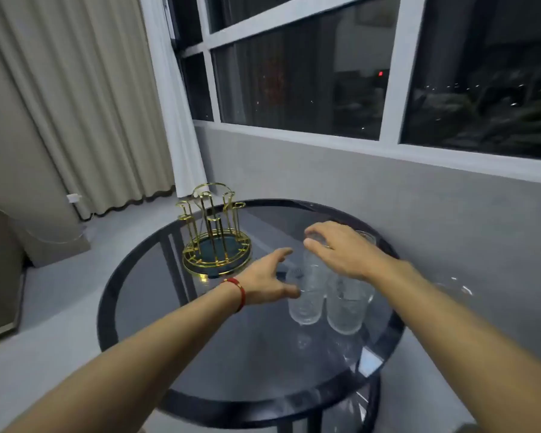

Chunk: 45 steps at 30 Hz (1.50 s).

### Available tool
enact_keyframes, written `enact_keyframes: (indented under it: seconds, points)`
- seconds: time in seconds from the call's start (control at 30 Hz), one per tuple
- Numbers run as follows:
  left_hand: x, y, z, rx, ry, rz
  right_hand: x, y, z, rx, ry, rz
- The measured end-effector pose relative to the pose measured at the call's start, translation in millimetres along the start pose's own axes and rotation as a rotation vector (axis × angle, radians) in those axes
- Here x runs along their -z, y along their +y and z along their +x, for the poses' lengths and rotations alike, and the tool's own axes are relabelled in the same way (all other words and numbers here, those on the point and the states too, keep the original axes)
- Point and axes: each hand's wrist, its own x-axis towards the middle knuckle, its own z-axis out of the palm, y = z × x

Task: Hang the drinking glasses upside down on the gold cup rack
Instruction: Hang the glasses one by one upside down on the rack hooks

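Note:
The gold cup rack [216, 242] stands on the far left part of a round dark glass table [219, 354], with no glass on its hooks. Several clear textured drinking glasses stand upright in a cluster right of it. My right hand [341, 254] reaches from above, its fingers closed around the rim of a glass in the back row [312, 262]. My left hand [263, 279] is open with fingers spread; its thumb is at the side of the front left glass [305, 304]. Beside that one stands the front right glass [345, 310]. Another glass [366, 237] is partly hidden behind my right hand.
A grey wall with a white window sill [356, 142] runs close behind the table on the right. Beige curtains [85, 104] hang at the left, with a white plug and cable [73, 198] at their foot. The table's front half holds nothing.

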Motion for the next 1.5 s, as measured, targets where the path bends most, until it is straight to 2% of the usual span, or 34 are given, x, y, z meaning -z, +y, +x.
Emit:
enact_keyframes:
  seconds: [0.1, 0.17, 0.37, 0.53, 0.7, 0.77, 0.83, 0.9, 0.97, 1.1, 1.17, 1.23, 1.33, 1.43, 1.5]
  points:
    - [-25.6, -2.3, -2.1, 0.004, 0.002, -0.016, -21.0, 13.2, -36.5, -0.007, 0.166, 0.098]
    - [-42.3, -7.5, 0.2, 0.001, 0.059, -0.052, -37.6, 21.4, -58.6, -0.05, 0.218, 0.09]
    - [-60.6, -21.1, 5.2, -0.027, 0.179, -0.211, -42.7, 19.5, -55.4, -0.08, 0.454, 0.278]
    - [-47.8, -25.9, 11.6, -0.041, 0.239, -0.266, -51.5, 13.2, -46.9, -0.135, 0.385, 0.309]
    - [-14.7, -47.9, 5.3, -0.053, 0.487, -0.506, -55.9, 2.3, -38.7, -0.086, 0.429, 0.328]
    - [-2.5, -54.7, 1.3, -0.076, 0.573, -0.506, -62.3, -14.9, -32.9, -0.047, 0.378, 0.455]
    - [7.3, -63.7, -3.4, -0.08, 0.651, -0.495, -73.2, -38.5, -20.3, -0.085, 0.198, 0.619]
    - [14.1, -73.4, -7.0, -0.062, 0.707, -0.512, -84.7, -58.5, -3.0, -0.21, -0.023, 0.74]
    - [18.5, -79.7, -9.2, -0.05, 0.726, -0.559, -92.8, -72.3, 15.3, -0.412, -0.149, 0.871]
    - [23.6, -87.3, -11.7, -0.05, 0.694, -0.678, -112.6, -76.4, 55.7, -0.657, -0.297, 1.472]
    - [24.9, -91.1, -11.7, -0.03, 0.699, -0.657, -120.4, -76.0, 66.1, -0.722, -0.268, 1.642]
    - [27.8, -96.9, -10.6, -0.013, 0.706, -0.549, -127.9, -73.9, 72.5, -0.738, -0.192, 1.63]
    - [34.7, -111.8, -9.1, -0.028, 0.621, -0.476, -128.1, -70.6, 81.4, -0.691, -0.108, 1.606]
    - [35.0, -135.0, -6.6, -0.023, 0.588, -0.437, -113.9, -61.8, 89.4, -0.598, 0.049, 1.352]
    - [28.8, -153.4, -0.5, 0.028, 0.608, -0.246, -99.2, -58.9, 94.7, -0.491, 0.153, 1.159]
